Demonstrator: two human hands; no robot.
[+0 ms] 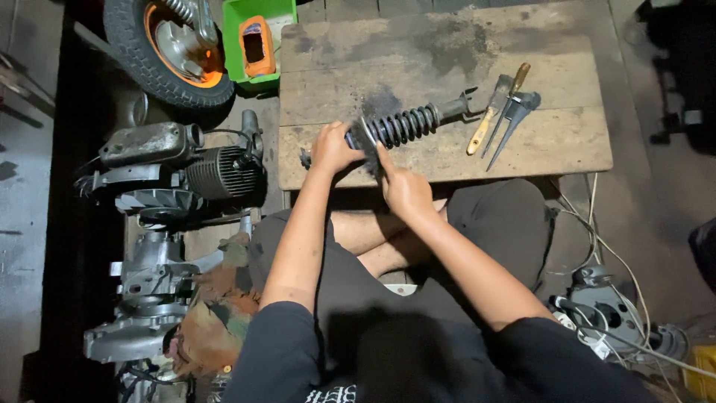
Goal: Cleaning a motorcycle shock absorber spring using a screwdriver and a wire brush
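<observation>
Lying on the wooden table [567, 142], the coil-spring shock absorber [406, 125] has its near end under both grips: left hand [333, 149] wrapped around it, right hand [403, 188] pinching a dark piece, mostly hidden. Its long axis runs left-low to right-high, toward the hand tools [501, 116].

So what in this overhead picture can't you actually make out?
- Head view: the near end of the shock absorber is covered by the left hand and right hand.
- The thing between the hands is blurred; its kind is unclear.
- The wheel is cut off by the top edge.
- The inside of the green bin is mostly blocked by an orange object.
- The engine parts lie in shadow, details lost.
</observation>
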